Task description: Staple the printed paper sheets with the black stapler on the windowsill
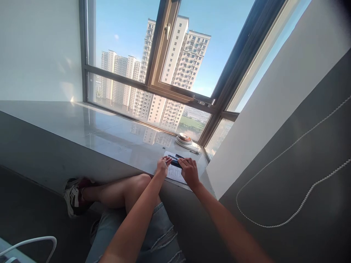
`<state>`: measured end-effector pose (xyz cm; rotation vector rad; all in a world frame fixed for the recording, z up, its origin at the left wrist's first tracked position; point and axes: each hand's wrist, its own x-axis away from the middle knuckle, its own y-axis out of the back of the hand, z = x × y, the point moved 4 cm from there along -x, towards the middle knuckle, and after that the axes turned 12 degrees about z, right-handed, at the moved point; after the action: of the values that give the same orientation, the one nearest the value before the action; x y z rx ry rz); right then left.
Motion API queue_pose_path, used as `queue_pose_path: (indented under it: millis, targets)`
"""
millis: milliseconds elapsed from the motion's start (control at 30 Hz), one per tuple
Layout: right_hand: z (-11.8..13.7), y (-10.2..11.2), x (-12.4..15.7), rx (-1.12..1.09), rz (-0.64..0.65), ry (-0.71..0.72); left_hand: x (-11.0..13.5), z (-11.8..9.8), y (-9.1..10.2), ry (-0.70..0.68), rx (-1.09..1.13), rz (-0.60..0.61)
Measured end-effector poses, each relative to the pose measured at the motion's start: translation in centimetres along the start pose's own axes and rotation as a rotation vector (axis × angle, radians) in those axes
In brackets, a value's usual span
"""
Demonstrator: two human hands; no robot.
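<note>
A dark, slim stapler (176,163), its upper arm apparently swung open, is above a printed sheet of paper (177,174) on the window ledge. My right hand (188,170) is closed around the near right end of it. At its left end is my left hand (162,164), fingers bent and pinched close to the metal strip. Whatever lies between those left fingertips is too small to make out. Part of the stapler is covered by my right fingers.
Stacked plates or coiled white material (186,140) stand by the window corner, with a small dark item (194,152) beside them. A tiny dark piece (163,148) lies on the glossy ledge (109,140). A beaded blind chain (267,226) hangs at right. My bent leg (117,191) is below the ledge.
</note>
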<state>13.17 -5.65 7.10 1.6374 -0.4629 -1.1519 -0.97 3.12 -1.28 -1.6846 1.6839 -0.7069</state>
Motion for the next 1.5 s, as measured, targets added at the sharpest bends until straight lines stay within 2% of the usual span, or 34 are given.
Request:
queue_pose_path:
  millis: [100,167,233,333,400,467,533,600,700,800,867,1067,1133,1200,1333,1367,1433,1500]
  targets:
    - [-1.8,-0.5,0.1,-0.195,-0.154,-0.325,0.0,-0.2,0.5,-0.007,-0.036,-0.061]
    - [-2.9,-1.9,0.2,-0.371,-0.156,-0.501,0.0,-0.8,0.3,-0.083,-0.076,-0.049]
    - [-3.6,-3.6,0.2,-0.51,-0.102,-0.573,0.2,-1.4,-0.4,-0.185,-0.095,0.03]
    - [-4.3,-5.4,0.4,-0.588,-0.054,-0.582,0.9,-2.0,-1.7,-0.29,-0.1,0.194]
    - [-4.4,-5.8,0.5,-0.595,-0.027,-0.55,1.5,-2.2,-2.4,-0.297,-0.138,0.279]
    - [-4.3,-4.9,0.6,-0.543,-0.083,-0.487,2.2,-2.3,-3.0,-0.288,-0.221,0.356]
    - [-4.0,-2.8,0.5,-0.462,-0.219,-0.376,2.8,-2.4,-3.5,-0.271,-0.318,0.416]
    - [-3.4,-0.4,0.2,-0.415,-0.311,-0.194,3.2,-2.4,-3.9,-0.24,-0.369,0.459]
    - [-2.0,1.9,-0.6,-0.408,-0.223,0.134,3.6,-2.3,-4.3,-0.21,-0.367,0.52]
    - [-1.3,2.4,-0.8,-0.402,-0.138,0.327,3.7,-2.2,-4.4,-0.207,-0.347,0.569]
    - [-1.2,2.2,-0.7,-0.396,-0.158,0.35,3.7,-2.1,-4.3,-0.186,-0.341,0.578]
    - [-0.7,1.7,-0.4,-0.405,-0.214,0.293,4.1,-2.4,-4.6,-0.154,-0.346,0.57]
    - [-1.0,2.0,-0.6,-0.44,-0.247,0.243,4.4,-2.5,-4.9,-0.154,-0.344,0.579]
    - [-2.4,2.3,-1.1,-0.469,-0.304,0.13,4.5,-2.7,-4.9,-0.153,-0.33,0.564]
    - [-9.2,1.4,-1.6,-0.441,-0.41,-0.298,4.2,-3.2,-4.3,-0.175,-0.286,0.447]
    - [-11.2,0.6,-1.4,-0.408,-0.376,-0.395,4.1,-3.3,-4.2,-0.185,-0.265,0.426]
    - [-14.7,-1.7,-0.8,-0.354,-0.221,-0.539,4.0,-3.4,-3.9,-0.196,-0.214,0.409]
    - [-17.3,-4.4,0.2,-0.305,-0.065,-0.621,3.9,-3.4,-3.7,-0.19,-0.173,0.397]
